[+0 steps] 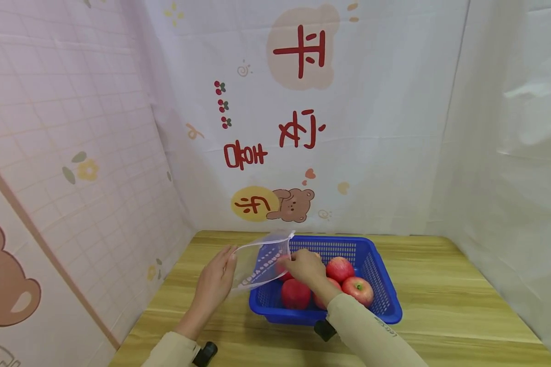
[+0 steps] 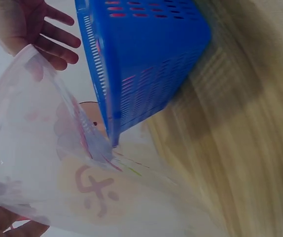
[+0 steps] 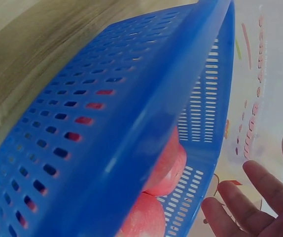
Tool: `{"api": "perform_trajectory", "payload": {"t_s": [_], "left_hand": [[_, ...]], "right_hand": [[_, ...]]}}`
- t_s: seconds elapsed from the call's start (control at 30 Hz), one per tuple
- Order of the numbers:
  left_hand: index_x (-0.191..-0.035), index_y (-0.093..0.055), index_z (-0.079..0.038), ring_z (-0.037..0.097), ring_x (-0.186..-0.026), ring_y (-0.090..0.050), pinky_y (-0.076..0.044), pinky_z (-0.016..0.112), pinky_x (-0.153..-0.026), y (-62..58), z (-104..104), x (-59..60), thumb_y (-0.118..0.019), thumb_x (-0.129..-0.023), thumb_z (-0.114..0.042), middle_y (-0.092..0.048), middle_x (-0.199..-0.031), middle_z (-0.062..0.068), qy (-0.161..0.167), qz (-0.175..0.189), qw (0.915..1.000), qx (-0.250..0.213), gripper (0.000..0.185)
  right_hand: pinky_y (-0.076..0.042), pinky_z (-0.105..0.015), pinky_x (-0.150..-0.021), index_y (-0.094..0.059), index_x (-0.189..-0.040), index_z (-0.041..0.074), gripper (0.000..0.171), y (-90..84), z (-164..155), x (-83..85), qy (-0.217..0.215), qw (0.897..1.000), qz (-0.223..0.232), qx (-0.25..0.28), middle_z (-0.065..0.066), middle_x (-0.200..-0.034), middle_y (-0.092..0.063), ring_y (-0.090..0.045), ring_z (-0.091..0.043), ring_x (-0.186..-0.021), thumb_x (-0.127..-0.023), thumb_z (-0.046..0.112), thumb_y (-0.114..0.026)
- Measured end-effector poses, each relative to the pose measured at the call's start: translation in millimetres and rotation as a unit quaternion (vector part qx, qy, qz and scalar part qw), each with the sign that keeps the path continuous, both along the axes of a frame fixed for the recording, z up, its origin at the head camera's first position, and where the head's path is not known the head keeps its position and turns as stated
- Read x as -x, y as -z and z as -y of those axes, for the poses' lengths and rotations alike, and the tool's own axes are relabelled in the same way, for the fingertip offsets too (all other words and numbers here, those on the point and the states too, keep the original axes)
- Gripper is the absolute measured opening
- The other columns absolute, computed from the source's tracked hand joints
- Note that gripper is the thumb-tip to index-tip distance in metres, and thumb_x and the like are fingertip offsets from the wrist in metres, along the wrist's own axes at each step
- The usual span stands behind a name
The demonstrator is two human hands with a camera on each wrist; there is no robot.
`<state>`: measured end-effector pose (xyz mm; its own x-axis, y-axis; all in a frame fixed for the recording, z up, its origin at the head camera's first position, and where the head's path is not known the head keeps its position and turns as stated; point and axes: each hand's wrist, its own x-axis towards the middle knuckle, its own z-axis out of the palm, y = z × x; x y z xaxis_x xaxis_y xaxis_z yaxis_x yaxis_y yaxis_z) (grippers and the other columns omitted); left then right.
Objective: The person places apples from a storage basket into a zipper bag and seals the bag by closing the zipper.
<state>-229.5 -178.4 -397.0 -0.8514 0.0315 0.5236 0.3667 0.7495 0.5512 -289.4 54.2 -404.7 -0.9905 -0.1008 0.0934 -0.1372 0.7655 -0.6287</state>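
Observation:
My left hand (image 1: pixel 225 265) pinches one edge of a clear plastic bag (image 1: pixel 263 262) and holds it up at the left end of a blue slotted basket (image 1: pixel 386 279). My right hand (image 1: pixel 300 265) is at the bag's mouth above the basket, fingers straight and spread in the wrist views (image 2: pixel 30 27) (image 3: pixel 250 207). Something red shows through the bag beside the right fingers. Three red apples (image 1: pixel 340 268) (image 1: pixel 359 289) (image 1: pixel 296 294) lie in the basket. The left wrist view looks through the bag (image 2: pixel 48 163) at the basket's wall (image 2: pixel 146 54). Apples (image 3: pixel 166 163) show behind the basket's wall (image 3: pixel 107 128).
The basket stands on a wooden table (image 1: pixel 454 306). Printed sheets wall it in: a pink tiled one on the left (image 1: pixel 73 168), a white one with red characters and a bear at the back (image 1: pixel 298 204), and a plain one on the right (image 1: pixel 509 178).

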Motion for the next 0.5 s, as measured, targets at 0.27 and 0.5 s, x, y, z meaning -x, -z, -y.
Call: {"api": "perform_trajectory", "payload": {"t_s": [0.27,0.5], "left_hand": [[-0.137,-0.059,-0.005,0.039,-0.119,-0.059,-0.046,0.055,-0.096,-8.8,-4.8,6.8,-0.045,-0.106,-0.025,-0.061,-0.132,0.018,-0.021,0.018,0.9994,-0.019,0.04],[-0.135,-0.061,-0.004,0.041,-0.116,-0.06,-0.047,0.056,-0.092,-14.7,-8.7,9.6,-0.044,-0.106,-0.025,-0.062,-0.129,0.019,-0.036,0.027,0.9988,-0.018,0.039]], "right_hand": [[-0.045,-0.032,-0.06,-0.08,-0.1,0.015,0.044,-3.6,-7.0,0.9,-0.019,0.999,0.005,0.025,0.004,-0.082,-0.071,-0.056,-0.016,-0.071,-0.087,0.056,-0.067],[-0.04,-0.031,-0.058,-0.076,-0.083,0.015,0.049,-6.9,-20.2,3.3,-0.019,0.999,0.016,0.022,0.001,-0.065,-0.059,-0.052,-0.017,-0.066,-0.088,0.062,-0.062]]}}
